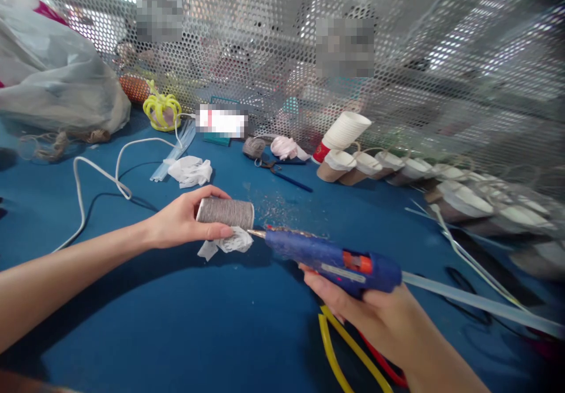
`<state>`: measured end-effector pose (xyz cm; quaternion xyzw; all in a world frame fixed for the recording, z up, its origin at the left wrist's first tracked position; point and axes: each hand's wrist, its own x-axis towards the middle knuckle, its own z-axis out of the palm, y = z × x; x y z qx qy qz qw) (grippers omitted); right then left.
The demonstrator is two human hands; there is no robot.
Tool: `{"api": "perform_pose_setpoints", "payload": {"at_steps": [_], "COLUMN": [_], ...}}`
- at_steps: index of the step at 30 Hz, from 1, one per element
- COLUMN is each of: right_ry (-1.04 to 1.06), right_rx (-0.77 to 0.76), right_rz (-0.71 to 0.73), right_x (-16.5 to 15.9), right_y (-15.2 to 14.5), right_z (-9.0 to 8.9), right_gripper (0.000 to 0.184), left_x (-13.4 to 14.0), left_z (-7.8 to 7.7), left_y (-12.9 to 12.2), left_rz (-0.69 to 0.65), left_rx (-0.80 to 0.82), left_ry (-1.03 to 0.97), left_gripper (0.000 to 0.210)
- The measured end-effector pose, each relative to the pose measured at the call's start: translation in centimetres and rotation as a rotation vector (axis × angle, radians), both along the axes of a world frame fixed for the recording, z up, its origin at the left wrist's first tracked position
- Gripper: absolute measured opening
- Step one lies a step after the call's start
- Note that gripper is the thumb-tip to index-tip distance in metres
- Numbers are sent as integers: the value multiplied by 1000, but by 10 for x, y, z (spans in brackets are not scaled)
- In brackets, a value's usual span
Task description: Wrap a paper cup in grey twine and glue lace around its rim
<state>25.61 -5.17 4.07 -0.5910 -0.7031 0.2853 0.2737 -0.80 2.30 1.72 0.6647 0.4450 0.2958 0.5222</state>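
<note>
My left hand (194, 219) is closed round a cup wrapped in grey-brown cord (226, 212), which lies on its side with its pale rim showing. A crumpled piece of white lacy fabric (236, 240) hangs under the cup, by my left thumb. My right hand (353, 307) grips a blue glue gun (326, 257) with an orange part on its body. The gun's metal nozzle points left and meets or nearly meets the fabric beside the cup. A long translucent glue stick (468, 300) sticks out of the gun's back.
Wrapped cups with white linings (339, 163) line the right side. Pliers (286, 175), a grey yarn ball (253, 147) and pink fabric (286, 147) lie ahead. White cloth (190, 171), a white cable (79, 205) and a plastic bag (62, 75) are left. A perforated metal screen (265, 46) stands behind.
</note>
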Motion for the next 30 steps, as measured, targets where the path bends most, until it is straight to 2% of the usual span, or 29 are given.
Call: {"api": "perform_pose_setpoints", "payload": {"at_steps": [4,11,17,22,27,30], "right_ry": [-9,29,93,113,154,206], "right_rx": [-24,-12,-72,-90,-155,-168], "right_rz": [-11,-45,-86,-41,-58,-73], "right_x": [1,-5,-8,-7,-8,-10], "right_y": [0,3,5,3,1,3], "right_z": [-1,2,6,8,9,9], "right_gripper": [26,22,21,21,24,26], "left_x": [-1,-2,-2,-2,-1,-1], "left_z": [-2,-3,-4,-3,-1,-1], "left_y": [1,0,0,1,0,-1], "left_rz": [-8,-73,-84,-47,-52,-71], "left_rx": [15,-2,0,-54,-138,-136], "left_ry": [11,-19,-40,-79,-139,-161], "left_gripper": [52,51,51,50,49,48]}}
